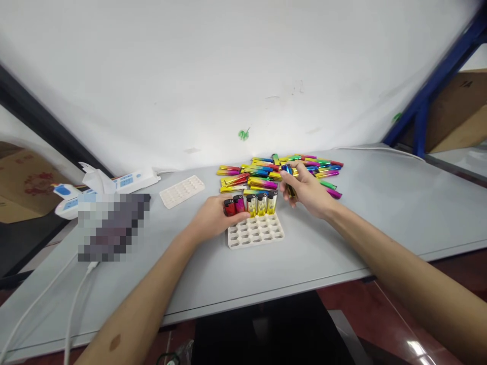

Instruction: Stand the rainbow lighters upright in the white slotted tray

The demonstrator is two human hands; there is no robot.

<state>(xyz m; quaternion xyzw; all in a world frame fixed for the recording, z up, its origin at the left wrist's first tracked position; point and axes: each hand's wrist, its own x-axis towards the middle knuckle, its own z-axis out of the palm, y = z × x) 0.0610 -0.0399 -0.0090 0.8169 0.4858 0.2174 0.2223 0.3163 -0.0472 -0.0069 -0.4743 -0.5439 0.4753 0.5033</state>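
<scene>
A white slotted tray (258,234) lies on the grey table. Its far row holds several upright lighters (251,203), red at the left and yellow at the right. My left hand (213,218) rests against the tray's left end, fingers curled on the red lighter there. My right hand (306,190) hovers just right of the row, fingers closed on a yellow and blue lighter (289,180). Behind both hands lies a heap of multicoloured lighters (274,172).
A second empty white tray (181,191) lies to the left, near a white and blue power strip (114,185) and a blurred dark object (112,225). White cables (76,299) run over the table's near left. A white wall backs the table; cardboard boxes stand at both sides.
</scene>
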